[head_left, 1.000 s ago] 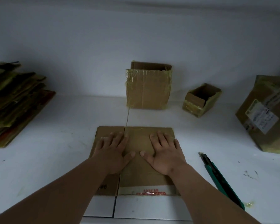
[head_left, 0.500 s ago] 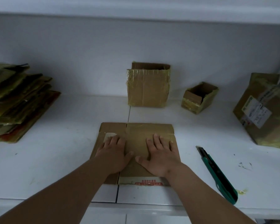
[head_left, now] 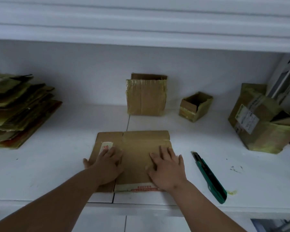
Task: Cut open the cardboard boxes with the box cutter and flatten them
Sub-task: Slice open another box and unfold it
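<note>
A white tiled counter [head_left: 60, 158] runs across the view, its thin dark grout lines crossing under the work, with a plain white wall behind it and a white ribbed overhang above. Flat on the counter near its front edge lies one flattened cardboard box [head_left: 137, 144], brown and matte, creased down a fold left of centre, with a pale torn label [head_left: 105, 146] on its left panel and a strip of red print along its near edge. Both hands press on it with fingers straight and spread, gripping nothing: the left hand [head_left: 107, 164] on the left panel, its thumb reaching past the cardboard's left edge onto the counter, and the right hand [head_left: 167, 168] on the right panel near the right edge. One green box cutter [head_left: 209, 176], long and slim with a dark tip, lies untouched on the counter just right of the right hand, angled toward the front edge. Three boxes stand unflattened: a tape-wrapped upright box [head_left: 146, 96] against the wall, glossy with yellowish tape; a small open box [head_left: 195, 106] to its right, tipped so that its opening faces left and up; and a larger taped box [head_left: 259, 119] at the far right bearing a white shipping label. At the far left sits one slanted stack of flattened cardboard [head_left: 18, 111], its layers too many to count.
</note>
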Available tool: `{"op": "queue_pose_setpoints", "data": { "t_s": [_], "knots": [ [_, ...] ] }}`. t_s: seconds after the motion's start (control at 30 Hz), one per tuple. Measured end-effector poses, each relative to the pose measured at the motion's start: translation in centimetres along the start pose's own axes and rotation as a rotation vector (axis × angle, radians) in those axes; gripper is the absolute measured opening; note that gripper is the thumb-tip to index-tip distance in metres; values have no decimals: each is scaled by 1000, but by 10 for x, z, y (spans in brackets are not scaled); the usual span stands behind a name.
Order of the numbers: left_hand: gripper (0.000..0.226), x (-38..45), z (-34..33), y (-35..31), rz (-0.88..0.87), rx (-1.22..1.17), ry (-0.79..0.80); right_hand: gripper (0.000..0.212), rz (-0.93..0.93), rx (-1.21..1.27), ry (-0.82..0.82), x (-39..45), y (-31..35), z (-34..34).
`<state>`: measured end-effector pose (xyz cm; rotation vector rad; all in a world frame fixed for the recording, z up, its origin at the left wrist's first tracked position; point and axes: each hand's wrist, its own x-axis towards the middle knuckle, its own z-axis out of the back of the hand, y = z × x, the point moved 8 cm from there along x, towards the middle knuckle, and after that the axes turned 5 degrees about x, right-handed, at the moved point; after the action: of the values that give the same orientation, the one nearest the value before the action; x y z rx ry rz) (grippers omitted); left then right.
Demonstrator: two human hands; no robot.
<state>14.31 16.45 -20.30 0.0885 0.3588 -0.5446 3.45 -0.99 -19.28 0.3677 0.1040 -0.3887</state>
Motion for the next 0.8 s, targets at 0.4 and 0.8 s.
{"op": "queue_pose_setpoints", "data": {
  "t_s": [0.4,0.8],
  "knots": [
    [55,-41,-7,-4,54,-16,-3,51,-418,1251,-49,-26,-54,19],
    [69,-93,21,14,289,-78,-246,20,-254,1737,-25,-50,-39,17]
  ]
}}
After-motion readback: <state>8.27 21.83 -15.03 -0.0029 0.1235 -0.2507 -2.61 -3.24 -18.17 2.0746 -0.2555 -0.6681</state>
